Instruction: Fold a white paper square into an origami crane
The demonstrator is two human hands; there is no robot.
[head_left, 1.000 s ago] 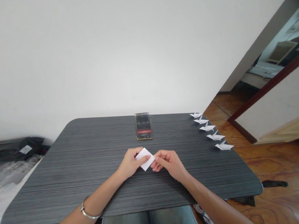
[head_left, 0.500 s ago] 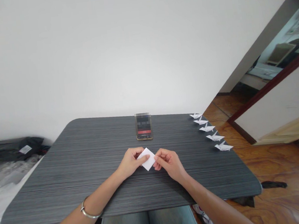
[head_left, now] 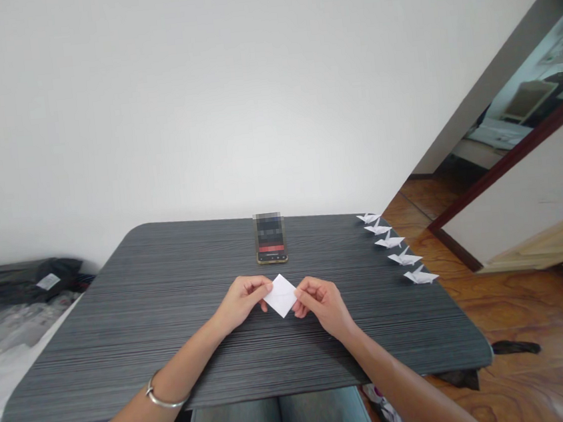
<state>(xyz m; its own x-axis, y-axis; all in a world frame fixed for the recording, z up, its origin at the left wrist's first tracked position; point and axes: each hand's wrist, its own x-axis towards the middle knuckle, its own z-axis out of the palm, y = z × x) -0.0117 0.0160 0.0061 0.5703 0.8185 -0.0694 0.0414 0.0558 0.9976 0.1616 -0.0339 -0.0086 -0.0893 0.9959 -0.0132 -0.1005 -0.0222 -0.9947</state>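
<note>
A small white square of folded paper [head_left: 281, 296] is held between my two hands, turned so one corner points away from me and one toward me. My left hand [head_left: 243, 302] pinches its left corner between thumb and fingers. At the right corner, my right hand [head_left: 322, 304] grips the paper the same way, its other fingers curled beneath. A faint crease line crosses the paper's face. Both hands are low over the dark table, near its middle.
Several white origami cranes [head_left: 389, 242] stand in a row along the right edge of the dark wood-grain table [head_left: 135, 307]. A phone [head_left: 270, 239] leans upright at the back, before the white wall [head_left: 250, 107]. Clothes and a black bag [head_left: 22, 282] lie left of the table.
My left thumb has slid off the paper's middle to its left corner, so more of its face shows. The paper and my right hand have shifted slightly right.
</note>
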